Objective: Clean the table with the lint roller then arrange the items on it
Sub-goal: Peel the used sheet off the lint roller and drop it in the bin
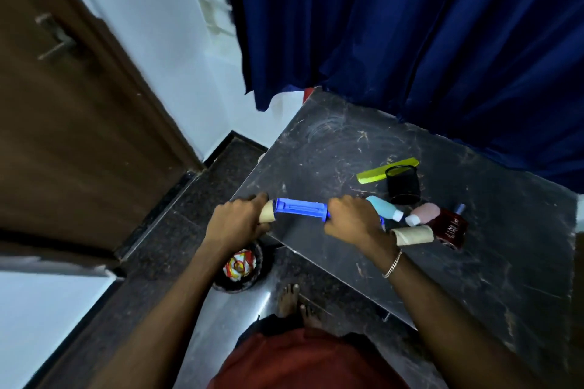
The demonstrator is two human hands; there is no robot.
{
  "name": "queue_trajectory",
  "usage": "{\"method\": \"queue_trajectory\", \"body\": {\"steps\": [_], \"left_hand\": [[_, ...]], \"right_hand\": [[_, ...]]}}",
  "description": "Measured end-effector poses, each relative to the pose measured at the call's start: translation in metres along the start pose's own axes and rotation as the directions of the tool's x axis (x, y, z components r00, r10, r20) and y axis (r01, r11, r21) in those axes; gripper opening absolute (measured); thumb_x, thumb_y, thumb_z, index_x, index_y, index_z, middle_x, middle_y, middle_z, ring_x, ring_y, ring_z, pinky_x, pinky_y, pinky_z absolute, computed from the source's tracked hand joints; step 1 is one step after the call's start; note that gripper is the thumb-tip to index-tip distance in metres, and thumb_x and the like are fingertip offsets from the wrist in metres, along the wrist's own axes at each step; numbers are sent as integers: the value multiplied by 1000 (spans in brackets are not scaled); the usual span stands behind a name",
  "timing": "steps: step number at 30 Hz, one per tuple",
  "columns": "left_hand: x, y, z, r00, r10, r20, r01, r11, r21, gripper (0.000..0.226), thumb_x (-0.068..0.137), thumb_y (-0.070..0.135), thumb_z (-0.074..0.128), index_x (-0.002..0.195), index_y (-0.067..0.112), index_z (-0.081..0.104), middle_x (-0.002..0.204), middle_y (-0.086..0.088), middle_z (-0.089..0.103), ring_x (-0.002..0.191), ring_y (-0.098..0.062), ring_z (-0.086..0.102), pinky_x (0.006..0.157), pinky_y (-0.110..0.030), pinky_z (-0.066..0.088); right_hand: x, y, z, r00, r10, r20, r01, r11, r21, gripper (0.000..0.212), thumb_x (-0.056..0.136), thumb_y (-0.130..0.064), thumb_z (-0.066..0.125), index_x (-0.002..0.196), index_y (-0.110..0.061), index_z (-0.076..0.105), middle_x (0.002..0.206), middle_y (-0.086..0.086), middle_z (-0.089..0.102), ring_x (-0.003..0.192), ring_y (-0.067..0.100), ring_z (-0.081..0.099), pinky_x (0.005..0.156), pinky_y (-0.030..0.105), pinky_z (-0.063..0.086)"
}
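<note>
The blue lint roller frame [300,208] hangs over the near left edge of the dark table [331,148], held at both ends. My left hand [235,224] is closed around a beige cardboard roll [267,211] at the frame's left end. My right hand [352,221] grips the frame's right end, where the handle is hidden. On the table to the right lie a light blue bottle [384,207], a pink bottle [423,213], a second cardboard tube [412,235], a dark red box [450,227], a black cup [403,185] and a yellow-green comb [384,170].
A bin [243,268] with a red and white wrapper stands on the dark floor under my left hand. A brown door [63,104] is at the left. Blue curtains [410,25] hang behind the table. My bare feet [297,303] stand by the table's near edge.
</note>
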State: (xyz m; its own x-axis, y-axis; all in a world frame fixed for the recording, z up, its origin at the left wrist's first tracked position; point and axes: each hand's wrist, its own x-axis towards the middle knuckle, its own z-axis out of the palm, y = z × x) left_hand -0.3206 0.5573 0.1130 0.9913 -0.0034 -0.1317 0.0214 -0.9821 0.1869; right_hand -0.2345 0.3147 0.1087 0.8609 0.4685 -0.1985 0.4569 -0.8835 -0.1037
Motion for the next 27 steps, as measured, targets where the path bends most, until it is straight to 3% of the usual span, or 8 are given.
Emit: {"method": "queue_trajectory", "body": {"steps": [7,10,14,16,18,21,25,27], "left_hand": [[-64,-56,32,963,-268,34,265,913,-310,46,82,67,62,112,38,44,106,6,68,91,-26,68,68,-40,54],[-86,-81,46,941,-325,98,325,776,-540,33,89,52,68,97,39,39,86,12,63,76,-12,63,63,-32,48],[-106,-114,68,896,-407,176,395,552,-734,24,98,21,61,100,38,44,94,20,64,79,5,60,68,-16,43],[-110,-130,81,855,-455,250,462,446,-766,16,102,17,54,102,32,48,98,9,62,83,-3,57,68,-19,43],[-112,-149,94,829,-473,298,506,409,-759,10,102,13,51,109,20,51,107,-4,60,91,-10,54,70,-16,43],[-112,-171,109,817,-478,322,522,376,-766,21,99,3,54,115,16,57,109,-3,61,95,-7,58,73,-11,44],[-107,-205,139,811,-437,389,550,345,-760,25,95,7,64,110,27,60,96,7,69,82,-2,64,65,-6,46],[-100,-220,165,789,-447,421,594,379,-710,28,92,7,69,109,28,60,88,10,68,77,-8,61,58,-3,44]], "right_hand": [[1,-57,32,996,-31,87,20,991,132,28,70,-37,59,85,-13,61,87,12,72,79,40,69,58,33,46],[0,-88,44,989,-16,148,-25,962,273,33,72,-44,61,79,-11,58,84,15,71,78,40,68,56,29,40],[4,-129,64,959,-21,282,-110,891,440,40,71,-41,69,56,-16,42,61,6,63,63,29,63,49,25,34],[7,-149,76,948,-35,315,-134,858,496,47,71,-37,73,48,-16,38,44,-2,43,52,22,48,44,25,30],[14,-168,94,933,-37,359,-174,825,537,45,73,-33,75,49,-15,43,45,-5,42,52,17,45,50,28,34],[21,-189,123,908,10,419,-267,786,558,29,78,-29,75,62,-10,59,62,12,60,60,17,51,58,33,43],[29,-209,168,896,78,436,-357,710,607,29,80,-10,74,59,-15,53,62,6,50,57,10,43,47,19,31],[35,-214,200,871,99,482,-413,679,607,37,81,-5,72,54,-16,48,64,9,47,66,12,43,50,26,31]]}}
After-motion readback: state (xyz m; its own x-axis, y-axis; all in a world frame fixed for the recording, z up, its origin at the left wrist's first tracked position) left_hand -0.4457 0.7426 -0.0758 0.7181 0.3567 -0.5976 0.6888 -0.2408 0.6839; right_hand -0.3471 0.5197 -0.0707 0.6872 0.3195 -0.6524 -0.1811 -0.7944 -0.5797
